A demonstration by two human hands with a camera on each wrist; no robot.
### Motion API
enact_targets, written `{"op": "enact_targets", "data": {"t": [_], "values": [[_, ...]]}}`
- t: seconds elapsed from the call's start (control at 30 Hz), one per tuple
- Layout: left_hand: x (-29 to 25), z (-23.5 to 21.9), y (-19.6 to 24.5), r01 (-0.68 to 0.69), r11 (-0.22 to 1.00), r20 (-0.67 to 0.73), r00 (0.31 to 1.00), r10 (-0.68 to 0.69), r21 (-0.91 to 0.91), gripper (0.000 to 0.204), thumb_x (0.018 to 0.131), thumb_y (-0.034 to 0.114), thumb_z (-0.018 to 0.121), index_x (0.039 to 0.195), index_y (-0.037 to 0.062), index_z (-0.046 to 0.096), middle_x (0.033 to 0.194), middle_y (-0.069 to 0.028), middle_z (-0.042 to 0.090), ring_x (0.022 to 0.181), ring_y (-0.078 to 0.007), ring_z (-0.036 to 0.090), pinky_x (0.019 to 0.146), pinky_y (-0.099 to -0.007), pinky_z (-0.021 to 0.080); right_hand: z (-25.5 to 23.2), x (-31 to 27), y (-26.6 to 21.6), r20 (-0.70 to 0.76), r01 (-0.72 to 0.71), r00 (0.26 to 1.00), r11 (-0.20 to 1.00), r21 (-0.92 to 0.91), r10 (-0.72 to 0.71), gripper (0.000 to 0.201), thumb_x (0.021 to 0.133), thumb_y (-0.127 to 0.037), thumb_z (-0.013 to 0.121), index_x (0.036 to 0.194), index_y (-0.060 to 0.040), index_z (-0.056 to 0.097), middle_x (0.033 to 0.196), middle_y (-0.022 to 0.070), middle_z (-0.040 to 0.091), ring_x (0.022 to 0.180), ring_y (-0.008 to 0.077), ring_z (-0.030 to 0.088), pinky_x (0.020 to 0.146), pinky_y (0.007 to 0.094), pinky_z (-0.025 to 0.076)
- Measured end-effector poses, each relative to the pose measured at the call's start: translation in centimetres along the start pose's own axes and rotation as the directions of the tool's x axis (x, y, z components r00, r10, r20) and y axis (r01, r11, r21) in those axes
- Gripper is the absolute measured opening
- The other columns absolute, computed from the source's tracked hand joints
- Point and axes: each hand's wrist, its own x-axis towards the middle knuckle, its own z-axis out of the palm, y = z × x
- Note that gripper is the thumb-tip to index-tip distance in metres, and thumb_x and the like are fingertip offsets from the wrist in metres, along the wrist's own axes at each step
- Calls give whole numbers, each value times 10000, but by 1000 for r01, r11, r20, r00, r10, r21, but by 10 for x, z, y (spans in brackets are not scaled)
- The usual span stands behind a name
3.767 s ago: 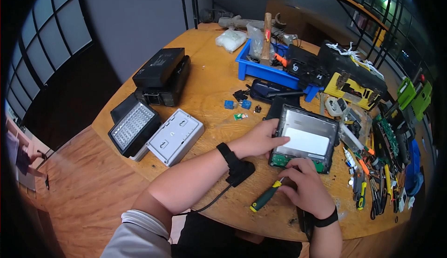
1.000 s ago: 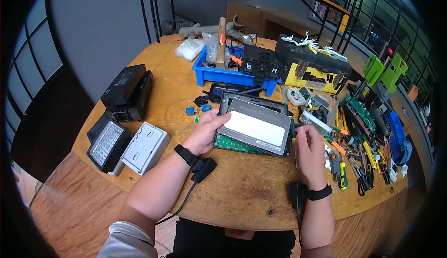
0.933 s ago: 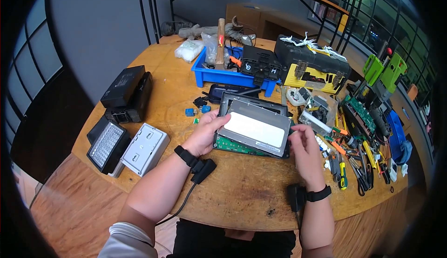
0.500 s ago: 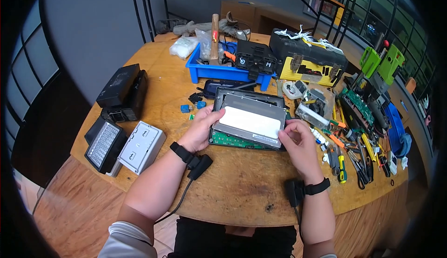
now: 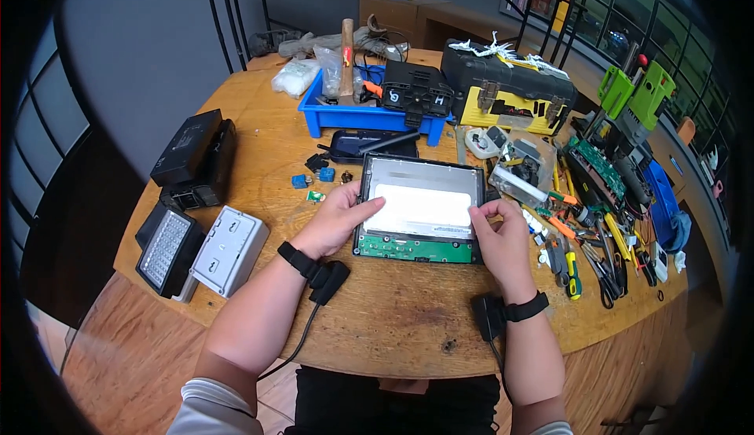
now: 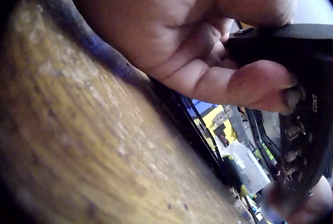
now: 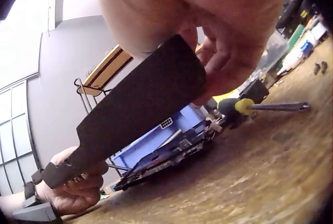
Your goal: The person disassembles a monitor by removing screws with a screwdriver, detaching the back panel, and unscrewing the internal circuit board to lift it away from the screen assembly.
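Both hands hold a flat screen unit with a black casing (image 5: 359, 240), raised above the tabletop in the wrist views. A silver display panel (image 5: 420, 172) with a white label lies inside it, above a green circuit board (image 5: 393, 248). My left hand (image 5: 339, 219) grips the left edge, thumb over the panel. At the right edge, my right hand (image 5: 506, 246) pinches the casing, its thumb by the panel's lower right corner. "CONT" is lettered along the casing (image 6: 312, 78) in the left wrist view. A green-and-yellow screwdriver (image 7: 243, 106) lies on the table near the right hand.
Behind the unit stand a blue tray (image 5: 369, 124) with a hammer (image 5: 347, 58) and a black-and-yellow toolbox (image 5: 510, 81). Loose tools, including pliers (image 5: 605, 274), crowd the right side. An LED lamp (image 5: 169, 250), a white box (image 5: 229, 250) and black cases (image 5: 196, 156) sit left.
The right hand has let go of the screwdriver and now grips the unit's right edge. The display panel, tilted askew in the casing a second ago, now sits square. The view has shifted slightly.
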Motion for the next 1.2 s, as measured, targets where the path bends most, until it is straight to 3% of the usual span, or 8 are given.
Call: {"op": "enact_targets", "data": {"t": [0.2, 0.43, 0.63, 0.7, 0.73, 0.8, 1.03, 1.2], "values": [[1, -2, -5, 17, 1000, -7, 1000, -17, -9, 318, 1012, 135, 640, 1280, -33, 606, 1201, -85, 699, 1042, -114, 662, 929, -289, 536, 1, -5, -3, -48, 124, 989, 962, -244, -140, 279, 796, -130, 833, 913, -1, 616, 869, 111, 570, 801, 258, 582, 727, 356, 491], [1, -1, -3, 24, 998, 3, 1000, -24, 63, 309, 1018, 152, 636, 1267, -30, 612, 1198, -80, 694, 1036, -107, 654, 915, -275, 537, 0, -3, -7, -44, 54, 997, 980, -193, -64, 466, 762, -104, 860, 1082, -39, 527, 871, 94, 562, 778, 240, 571, 696, 359, 497], [4, -7, -10, 89, 992, -54, 994, -94, -92, 297, 1031, 195, 624, 1208, -44, 628, 1098, -66, 703, 948, -87, 650, 853, -260, 537, 0, -1, 1, -37, 90, 995, 981, -172, -97, 521, 785, -137, 859, 1160, -43, 510, 892, 109, 624, 747, 186, 595, 630, 324, 478], [4, -9, -11, 137, 990, -48, 990, -136, 17, 286, 1037, 197, 614, 1182, -49, 633, 1066, -63, 704, 923, -83, 645, 835, -264, 538, 1, -1, 3, 31, -57, 998, 998, 39, 56, 515, 843, -157, 825, 1205, -39, 480, 833, 103, 668, 665, 140, 604, 579, 287, 461], [3, -8, -11, 137, 990, -49, 989, -136, 17, 286, 1037, 197, 614, 1182, -49, 633, 1066, -63, 704, 923, -83, 645, 835, -264, 538, 2, -1, 3, 32, -57, 998, 998, 39, 56, 515, 843, -157, 825, 1205, -39, 480, 833, 103, 668, 665, 140, 604, 579, 287, 461], [3, -5, -10, 69, 998, -40, 997, -69, 7, 292, 1042, 198, 605, 1188, -53, 632, 1079, -69, 704, 930, -88, 644, 833, -266, 538, 3, -2, 2, 49, -150, 989, 969, 198, 143, 502, 898, -154, 780, 1250, -29, 447, 771, 89, 686, 608, 103, 603, 545, 248, 440], [2, -2, -5, 65, 998, -45, 997, -63, 27, 301, 1040, 184, 601, 1208, -65, 626, 1102, -75, 705, 944, -96, 649, 843, -272, 543, 1, -1, 0, 154, -199, 975, 944, 264, 163, 507, 929, -90, 732, 1323, 8, 428, 831, 122, 719, 676, 99, 655, 569, 241, 474], [2, -4, -4, 81, 982, -62, 996, -71, 172, 285, 996, 124, 648, 1212, -61, 630, 1096, -83, 713, 977, -104, 662, 872, -282, 549, 2, 0, -3, 148, -193, 977, 938, 287, 156, 450, 923, -61, 724, 1290, 45, 486, 887, 134, 740, 743, 123, 702, 610, 239, 510]]}}
